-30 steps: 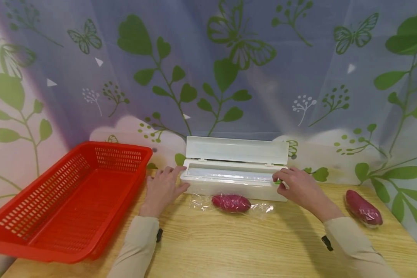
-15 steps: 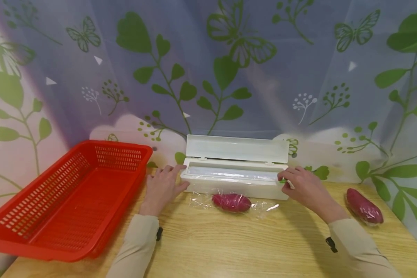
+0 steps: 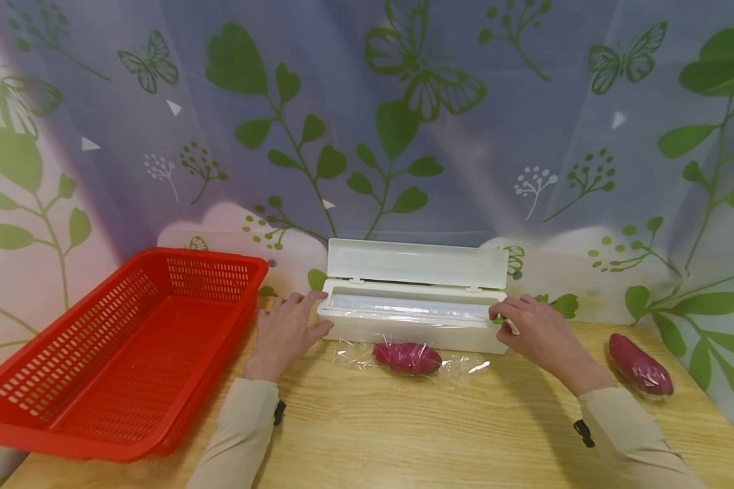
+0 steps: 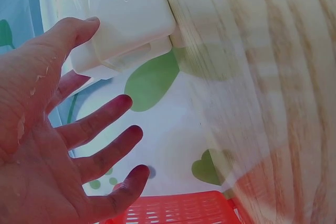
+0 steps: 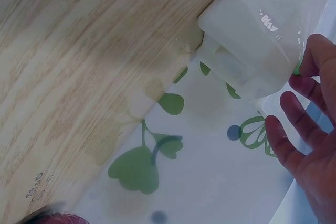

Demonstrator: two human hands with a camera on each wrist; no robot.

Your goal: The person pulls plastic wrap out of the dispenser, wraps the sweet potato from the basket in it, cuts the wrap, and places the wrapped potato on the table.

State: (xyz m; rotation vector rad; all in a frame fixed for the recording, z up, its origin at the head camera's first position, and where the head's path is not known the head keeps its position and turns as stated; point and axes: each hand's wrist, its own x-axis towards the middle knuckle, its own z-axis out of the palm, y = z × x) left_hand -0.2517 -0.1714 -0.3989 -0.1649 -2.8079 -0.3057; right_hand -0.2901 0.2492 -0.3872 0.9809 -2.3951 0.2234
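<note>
In the head view, a white cling film dispenser [image 3: 416,333] stands with its lid [image 3: 417,263] raised and a film roll [image 3: 410,307] inside. My left hand [image 3: 283,335] holds its left end between thumb and index finger, the other fingers spread. At the right end, my right hand [image 3: 538,336] pinches a small green slider [image 3: 498,320], mostly covered by the fingertips. The right wrist view also shows a bit of the green slider [image 5: 298,70] under the thumb. Clear film [image 3: 351,353] lies in front of the dispenser, around a purple-red sweet potato [image 3: 407,358].
A red plastic basket [image 3: 220,353] stands on the left of the wooden table [image 3: 404,435]. Another sweet potato [image 3: 639,365], wrapped in film, lies at the far right. A patterned curtain [image 3: 416,170] hangs right behind the dispenser.
My right hand has moved slightly to the right with the green slider, reaching the dispenser's right end; over the last half second it barely moves. My left hand stays at the left end.
</note>
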